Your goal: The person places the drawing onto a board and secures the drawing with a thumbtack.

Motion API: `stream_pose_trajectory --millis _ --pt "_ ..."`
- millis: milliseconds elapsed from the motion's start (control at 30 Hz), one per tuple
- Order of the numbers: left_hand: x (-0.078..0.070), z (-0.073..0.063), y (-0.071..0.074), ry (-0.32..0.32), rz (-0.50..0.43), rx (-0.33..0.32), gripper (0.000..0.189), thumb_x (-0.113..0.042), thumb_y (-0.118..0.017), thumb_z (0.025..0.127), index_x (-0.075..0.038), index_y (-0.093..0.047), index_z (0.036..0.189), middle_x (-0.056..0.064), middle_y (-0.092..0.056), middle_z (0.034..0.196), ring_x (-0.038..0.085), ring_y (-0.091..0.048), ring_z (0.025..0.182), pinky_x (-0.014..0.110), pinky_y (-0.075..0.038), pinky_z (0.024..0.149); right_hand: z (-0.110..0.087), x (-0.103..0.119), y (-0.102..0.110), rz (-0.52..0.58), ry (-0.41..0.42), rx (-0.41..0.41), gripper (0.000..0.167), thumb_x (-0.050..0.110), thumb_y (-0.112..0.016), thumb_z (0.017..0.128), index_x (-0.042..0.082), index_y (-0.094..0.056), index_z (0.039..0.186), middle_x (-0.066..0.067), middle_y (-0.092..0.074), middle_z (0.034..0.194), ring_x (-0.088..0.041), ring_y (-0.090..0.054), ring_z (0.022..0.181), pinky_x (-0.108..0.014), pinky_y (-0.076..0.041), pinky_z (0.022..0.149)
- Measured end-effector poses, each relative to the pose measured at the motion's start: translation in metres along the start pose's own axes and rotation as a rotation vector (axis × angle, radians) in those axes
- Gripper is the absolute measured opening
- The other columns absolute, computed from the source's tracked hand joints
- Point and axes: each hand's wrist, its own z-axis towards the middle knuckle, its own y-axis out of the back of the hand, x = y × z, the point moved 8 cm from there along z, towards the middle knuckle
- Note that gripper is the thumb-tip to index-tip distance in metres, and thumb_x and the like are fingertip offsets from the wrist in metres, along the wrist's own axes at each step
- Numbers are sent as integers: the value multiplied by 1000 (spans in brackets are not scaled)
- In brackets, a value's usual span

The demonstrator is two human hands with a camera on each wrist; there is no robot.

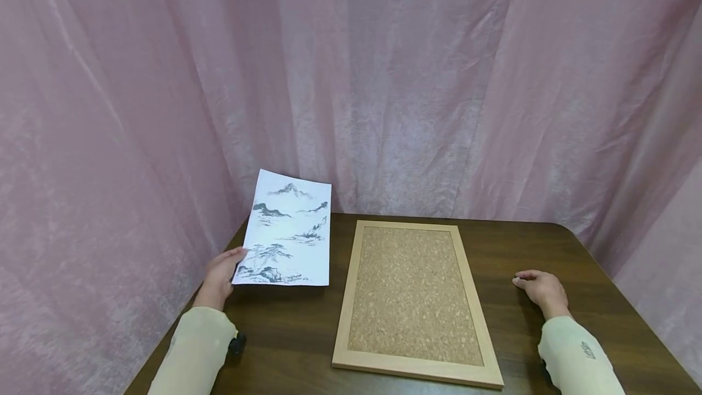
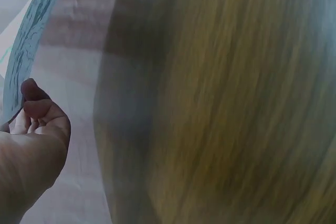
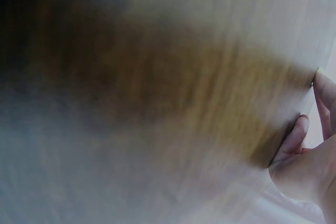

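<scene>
My left hand pinches the lower left edge of a white paper sheet printed with a grey ink landscape of mountains and trees. The sheet is lifted and tilted over the table's left side. Seen from the left wrist, the thumb and fingers of the left hand meet at the edge of the sheet. On the right, my right hand rests on the table with fingers loosely bent. In the right wrist view, the right hand has its thumb and finger apart, with nothing visible between them.
A cork board in a pale wooden frame lies flat between the hands on the dark brown wooden table. Pink curtains hang behind the table and along both sides.
</scene>
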Motion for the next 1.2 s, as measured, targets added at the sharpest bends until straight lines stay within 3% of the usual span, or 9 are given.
stream_pose_trajectory --millis 200,500,800,967,1200 --pt "-3 -11 -39 -14 -124 56 32 -9 -57 101 5 -50 129 -10 -65 75 3 -63 66 19 -54 61 0 -1 0 8 -6 -4 38 30 -65 96 -1 -68 118 -33 -53 130 -55 -45 115 -64 -35 95" --pt "10 -35 -111 5 -206 152 10 -4 -57 100 0 -61 109 -2 -67 77 8 -65 65 22 -55 59 1 -3 3 11 -19 -8 39 30 -63 97 -1 -67 120 -34 -49 135 -55 -44 117 -64 -33 97" --pt "20 -69 -172 26 -229 171 25 -3 -60 98 10 -57 119 2 -69 81 11 -66 69 24 -54 59 0 1 0 -1 25 -1 38 29 -62 97 -2 -67 118 -34 -52 132 -55 -46 116 -64 -35 95" --pt "25 -88 -197 31 -228 199 24 -3 -60 97 10 -59 117 2 -68 81 10 -65 69 22 -53 59 2 3 -1 5 13 2 38 29 -62 97 -2 -68 119 -34 -51 133 -55 -45 117 -64 -34 96" --pt "38 -110 -218 43 -195 220 23 -5 -62 97 8 -60 116 1 -69 84 9 -65 71 23 -53 62 3 2 -2 19 -11 6 38 29 -62 98 -2 -67 119 -33 -51 133 -55 -44 117 -64 -33 96"
